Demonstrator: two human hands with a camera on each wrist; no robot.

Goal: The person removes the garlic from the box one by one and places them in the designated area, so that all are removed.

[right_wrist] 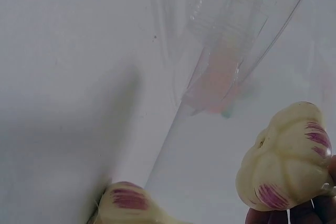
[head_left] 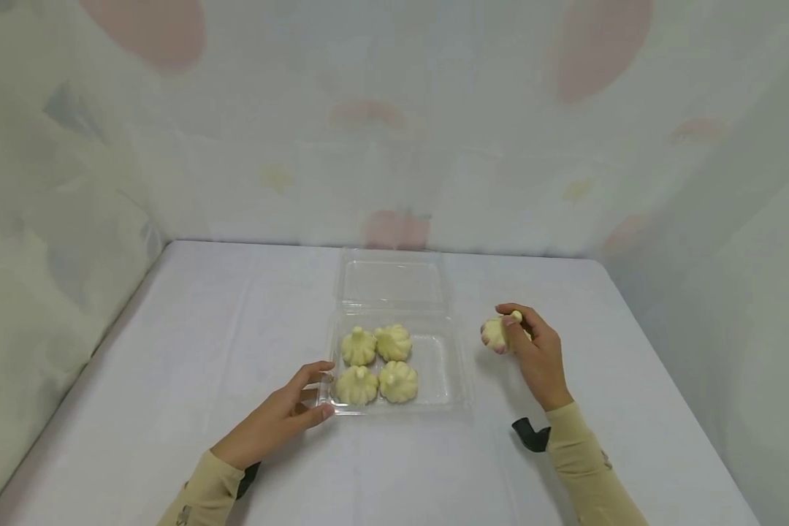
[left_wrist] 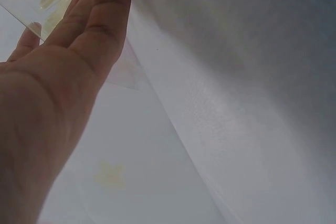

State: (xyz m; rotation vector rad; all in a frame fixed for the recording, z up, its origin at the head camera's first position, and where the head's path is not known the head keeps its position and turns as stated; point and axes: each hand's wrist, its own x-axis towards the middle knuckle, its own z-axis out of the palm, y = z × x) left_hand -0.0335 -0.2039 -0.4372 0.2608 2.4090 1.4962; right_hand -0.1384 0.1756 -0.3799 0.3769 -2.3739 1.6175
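A clear plastic clamshell box [head_left: 434,365] lies on the table with its lid [head_left: 394,281] folded back. Several pale garlic bulbs [head_left: 357,385] sit in its left part. Along the box's left wall, my left hand [head_left: 283,416] rests its spread fingers, with the thumb at the front left corner. To the right of the box, my right hand [head_left: 535,358] holds garlic above the table. The right wrist view shows two bulbs with purple streaks: one garlic bulb [right_wrist: 283,166] against the fingers, another bulb [right_wrist: 128,203] at the bottom edge, partly cut off.
A white cloth covers the table [head_left: 184,351]. Patterned fabric [head_left: 486,175] hangs behind and along both sides. A black strap piece [head_left: 531,435] juts from the right sleeve.
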